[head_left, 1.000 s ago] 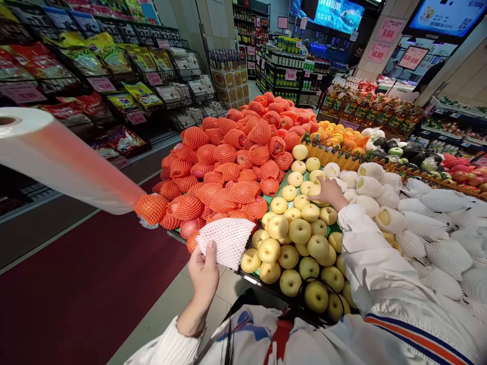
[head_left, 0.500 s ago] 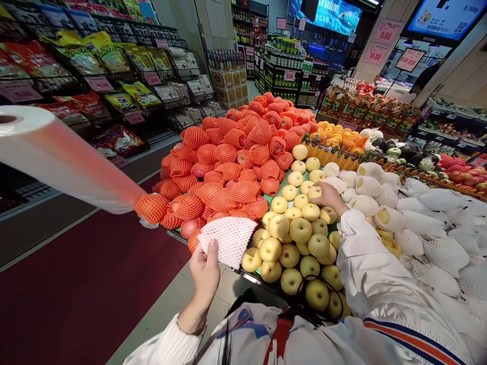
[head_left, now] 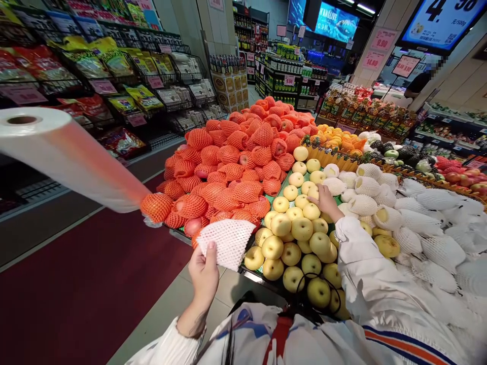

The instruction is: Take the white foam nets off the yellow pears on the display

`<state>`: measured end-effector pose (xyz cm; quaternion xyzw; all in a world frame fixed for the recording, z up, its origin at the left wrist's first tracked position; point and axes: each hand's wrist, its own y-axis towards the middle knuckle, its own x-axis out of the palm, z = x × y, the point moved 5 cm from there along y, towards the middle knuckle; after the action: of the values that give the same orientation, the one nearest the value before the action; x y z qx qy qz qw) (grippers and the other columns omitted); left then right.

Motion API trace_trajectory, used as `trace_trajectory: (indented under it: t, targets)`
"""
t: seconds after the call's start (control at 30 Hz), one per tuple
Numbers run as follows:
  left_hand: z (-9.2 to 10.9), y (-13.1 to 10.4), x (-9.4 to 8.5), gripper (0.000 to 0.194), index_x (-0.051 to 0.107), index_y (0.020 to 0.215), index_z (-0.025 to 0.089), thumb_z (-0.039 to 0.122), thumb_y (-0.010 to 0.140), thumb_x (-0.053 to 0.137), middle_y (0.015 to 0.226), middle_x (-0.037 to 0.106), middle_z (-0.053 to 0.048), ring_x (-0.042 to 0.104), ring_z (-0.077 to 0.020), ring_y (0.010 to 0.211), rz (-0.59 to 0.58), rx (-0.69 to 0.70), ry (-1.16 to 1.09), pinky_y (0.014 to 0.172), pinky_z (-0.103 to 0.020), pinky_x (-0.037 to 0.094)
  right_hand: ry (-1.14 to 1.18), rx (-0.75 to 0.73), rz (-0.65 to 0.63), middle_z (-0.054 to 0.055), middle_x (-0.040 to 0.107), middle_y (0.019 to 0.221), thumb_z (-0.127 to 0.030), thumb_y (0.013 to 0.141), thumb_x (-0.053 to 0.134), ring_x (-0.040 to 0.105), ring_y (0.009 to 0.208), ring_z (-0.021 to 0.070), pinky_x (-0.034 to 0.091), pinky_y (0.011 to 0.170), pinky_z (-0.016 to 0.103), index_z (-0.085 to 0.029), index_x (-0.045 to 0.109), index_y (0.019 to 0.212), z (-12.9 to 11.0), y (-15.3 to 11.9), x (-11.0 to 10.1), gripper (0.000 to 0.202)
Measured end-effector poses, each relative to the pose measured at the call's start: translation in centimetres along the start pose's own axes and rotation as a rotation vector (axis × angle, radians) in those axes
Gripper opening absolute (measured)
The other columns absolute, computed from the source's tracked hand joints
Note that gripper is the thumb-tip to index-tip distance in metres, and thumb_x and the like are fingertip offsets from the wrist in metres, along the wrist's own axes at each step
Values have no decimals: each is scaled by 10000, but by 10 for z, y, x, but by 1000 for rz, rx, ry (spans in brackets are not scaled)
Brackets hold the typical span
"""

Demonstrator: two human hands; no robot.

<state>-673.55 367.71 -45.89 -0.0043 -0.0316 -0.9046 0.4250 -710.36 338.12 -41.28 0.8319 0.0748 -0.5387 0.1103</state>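
My left hand is closed, thumb on top, on a flat white foam fruit net held over the front edge of the display. Farther out, my right hand curls its fingers round a yellow pear among the loose pears. The palm side of that hand is hidden from me. Below it, bare yellow pears lie piled up to the front edge. To its right are pears in white foam nets.
Fruits in orange foam nets are heaped left of the pears. A plastic bag roll juts in from the left. Empty-looking white nets lie at the right. A black loop crosses the front pears.
The view has shifted slightly. My right hand stays at the same pear, its fingers a little differently placed over it. The left hand still holds the foam net, almost unmoved.
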Motion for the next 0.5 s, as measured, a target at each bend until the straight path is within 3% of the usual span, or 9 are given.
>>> trace_trajectory:
  t: [0.07,0.13,0.2,0.23,0.27,0.33,0.37,0.4,0.5]
  targets:
    - [1,1,0,635,726,979,142,750,797,728,983,750,-92,653,-195,838,-19,-2,-9,760,-287,548,69,12,31,273,467,1496,-641,898,682,426,1419,448,327,1213,592,-119,461,1514,-9,-6,-11,837]
    - [5,3,2,635,726,962,148,761,798,724,965,750,-86,645,-189,822,-57,5,-11,744,-282,546,176,4,155,258,410,1575,-694,876,685,328,1508,448,257,1267,602,-151,458,1518,-28,-24,-34,871]
    - [11,2,10,627,726,941,155,765,800,720,926,748,-83,638,-187,788,-126,16,-7,710,-281,543,367,-43,311,209,394,1621,-715,918,613,317,1548,408,252,1297,586,-197,456,1535,-55,-63,-59,820]
    - [13,0,17,627,727,939,158,768,793,725,911,748,-85,642,-193,780,-180,15,-8,699,-286,547,485,-62,348,162,450,1595,-707,964,544,392,1522,365,309,1286,572,-250,475,1529,-69,-90,-66,730]
    - [15,-3,25,631,731,945,161,770,781,733,901,750,-89,651,-205,783,-256,5,-12,696,-298,556,604,-64,295,96,504,1571,-694,1019,454,468,1484,320,360,1272,557,-334,502,1518,-85,-118,-65,616]
    - [17,-18,48,633,742,950,163,763,750,764,863,746,-97,673,-236,794,-479,-45,-25,696,-332,579,793,-117,96,36,604,1487,-771,1003,391,617,1341,306,533,1125,569,-450,573,1457,-119,-179,-51,584]
    - [18,-28,60,621,749,941,163,749,740,783,825,736,-97,678,-249,783,-624,-79,-33,683,-347,585,847,-153,-12,26,589,1518,-792,942,521,646,1308,315,591,1047,563,-492,504,1527,-135,-208,-40,657]
    - [19,-41,73,598,756,929,162,726,736,802,788,725,-97,681,-257,764,-785,-113,-43,666,-359,589,808,-179,-133,16,540,1581,-741,852,709,610,1368,325,576,1083,557,-519,418,1598,-148,-234,-28,830]
    - [30,-80,101,471,790,979,167,596,787,828,838,749,-125,714,-282,787,-1306,-147,-89,679,-380,603,640,-80,-46,-45,663,1436,-492,842,783,678,1276,323,596,1046,566,-647,515,1487,-151,-289,-22,715]
